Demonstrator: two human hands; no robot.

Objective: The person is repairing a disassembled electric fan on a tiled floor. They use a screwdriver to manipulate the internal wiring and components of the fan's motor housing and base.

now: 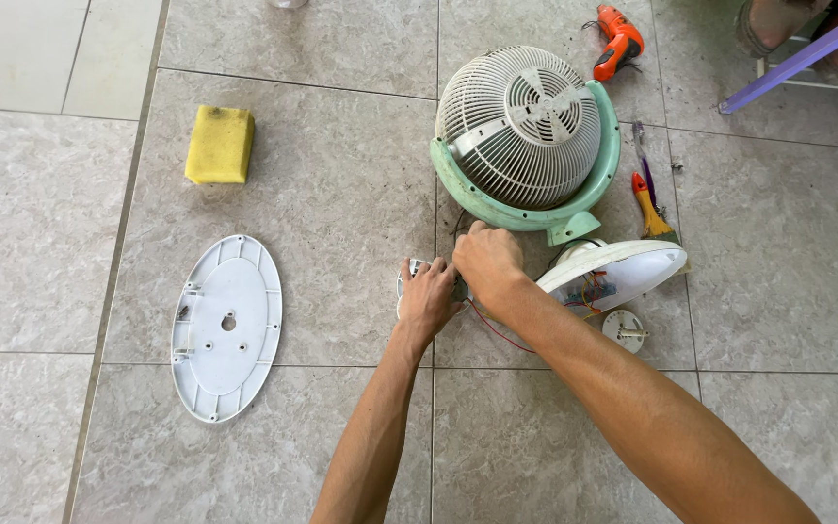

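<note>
My left hand [427,296] is closed around a small white and grey part on the floor tiles, with thin wires leading from it. My right hand [486,262] presses on the same part from above, fingers curled; what it grips is hidden. A red wire [493,330] runs from under my hands toward the open white fan base [623,267], which lies tilted and shows coloured wiring inside. Just beyond my hands the fan head [526,136], a white grille in a green ring, lies on the floor.
A white oval base cover [227,328] lies at the left, a yellow sponge [220,144] beyond it. A small white round knob [624,330] sits by the base. Screwdrivers [648,199] lie right of the fan, an orange drill [618,44] farther back. Another person's feet and a purple bar [797,58] are top right.
</note>
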